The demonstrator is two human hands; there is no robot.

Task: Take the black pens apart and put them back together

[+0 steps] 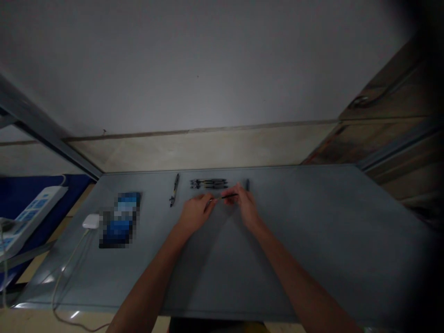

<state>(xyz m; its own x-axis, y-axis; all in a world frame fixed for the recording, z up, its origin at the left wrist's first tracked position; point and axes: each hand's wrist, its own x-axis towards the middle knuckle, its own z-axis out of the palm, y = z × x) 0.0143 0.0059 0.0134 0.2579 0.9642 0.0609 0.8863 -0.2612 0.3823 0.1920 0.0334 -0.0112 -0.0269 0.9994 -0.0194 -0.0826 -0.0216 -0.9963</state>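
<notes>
A thin, dark pen [229, 196] spans the gap between my two hands, just above the grey table, with a paler section toward its left end. My left hand [197, 212] is closed, pinching that left end between thumb and fingers. Closed on the dark right part is my right hand [245, 204]. Whether the pen is whole or in separate pieces, I cannot make out. Just beyond my hands lie several dark pens [210, 183] side by side. A short dark stick-shaped piece [247, 184] stands out behind my right hand, partly hidden by it.
One more pen [174, 190] lies slanted to the left. Farther left are a blurred-out phone-like object [121, 219] and a white charger [91, 221] with a cable trailing off the table [312, 259]. A white power strip [33, 217] sits beyond the left edge. A wall rises behind.
</notes>
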